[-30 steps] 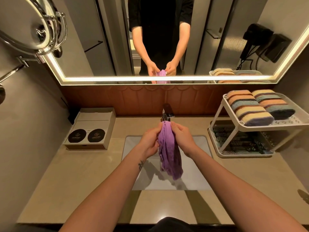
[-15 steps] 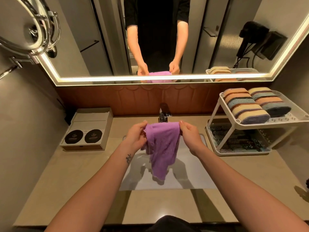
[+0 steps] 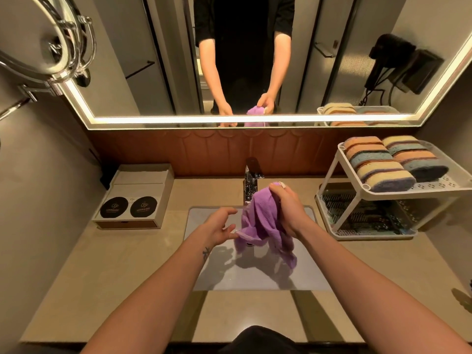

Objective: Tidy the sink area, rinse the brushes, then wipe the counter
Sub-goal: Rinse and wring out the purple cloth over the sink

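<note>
While the purple cloth [image 3: 260, 221] is held up over the sink [image 3: 255, 279], its top is bunched in the grip of the right hand [image 3: 288, 213], whose fingers are curled tightly round the fabric just in front of the faucet [image 3: 250, 185]. The rest of the cloth is left hanging in loose folds above the basin. The left hand [image 3: 219, 227] is held just beside the cloth's lower edge. Its grip is spread, the fingers parted and loosely curved, and nothing is enclosed in it. The thumb tip is seen right at a pale hem of the cloth, but whether the hem is touched cannot be told.

The sink is set into a beige table [image 3: 127, 264]. At the back left of the table a box [image 3: 135, 198] is placed, and two black round discs are laid on its top. At the right a white two-tier rack [image 3: 329, 185] is stood, and its upper tier is filled with striped sponges [image 3: 378, 162] in two rows. What is kept on the lower tier cannot be made out. Both arms and the cloth are reflected in the lit mirror [image 3: 153, 60] behind the faucet.
</note>
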`<state>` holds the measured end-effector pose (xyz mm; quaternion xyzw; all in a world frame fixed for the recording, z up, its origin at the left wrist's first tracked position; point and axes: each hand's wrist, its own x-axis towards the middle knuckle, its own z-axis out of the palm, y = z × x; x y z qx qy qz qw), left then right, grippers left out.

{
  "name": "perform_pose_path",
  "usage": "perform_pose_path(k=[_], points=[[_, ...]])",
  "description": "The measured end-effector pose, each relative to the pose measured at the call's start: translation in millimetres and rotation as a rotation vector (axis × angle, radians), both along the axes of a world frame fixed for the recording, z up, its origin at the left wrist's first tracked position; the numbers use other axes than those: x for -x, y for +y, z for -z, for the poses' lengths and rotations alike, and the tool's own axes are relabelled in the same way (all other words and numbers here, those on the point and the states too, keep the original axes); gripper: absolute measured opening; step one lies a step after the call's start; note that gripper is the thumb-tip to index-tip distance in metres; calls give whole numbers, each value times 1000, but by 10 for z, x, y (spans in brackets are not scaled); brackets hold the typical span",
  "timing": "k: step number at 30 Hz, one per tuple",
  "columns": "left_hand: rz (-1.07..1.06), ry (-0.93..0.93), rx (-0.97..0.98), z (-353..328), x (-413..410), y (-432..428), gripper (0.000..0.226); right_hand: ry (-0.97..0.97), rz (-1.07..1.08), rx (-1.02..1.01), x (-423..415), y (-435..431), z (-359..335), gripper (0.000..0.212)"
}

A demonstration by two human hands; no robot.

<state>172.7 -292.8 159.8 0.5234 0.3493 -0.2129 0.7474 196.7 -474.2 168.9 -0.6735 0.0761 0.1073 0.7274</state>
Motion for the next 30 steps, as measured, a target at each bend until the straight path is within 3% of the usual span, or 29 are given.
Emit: perform_pose_path(k=[4, 7, 10, 12, 15, 19, 21, 23, 26, 30], points=[[39, -110, -2, 107, -2, -67, 12, 7, 35, -96, -35, -17, -56, 24], [102, -66, -134, 162, 71, -105, 5, 20, 40, -205, -47, -10, -88, 30], [83, 36, -207, 275, 114, -94, 39, 53, 64, -275, -20, 3, -136, 47], [94, 67, -47, 269, 136, -95, 27, 88, 73, -326, 1, 8, -177, 48], [148, 38, 143, 307, 52, -66, 40, 138, 57, -405, 52, 29, -245, 45], [171, -35, 44, 226, 15, -162, 9, 177, 33, -474, 85, 42, -289, 53], [144, -72, -16, 187, 6, -188, 19, 192, 28, -460, 82, 46, -319, 53], [163, -115, -83, 160, -11, -156, 27, 159, 89, -296, 36, 41, -303, 54], [66, -217, -289, 54, -142, 57, 19, -38, 185, 165, -15, -11, -280, 50], [-72, -350, -408, -102, -344, 371, 22, -99, 271, 319, -72, -145, -160, 48]])
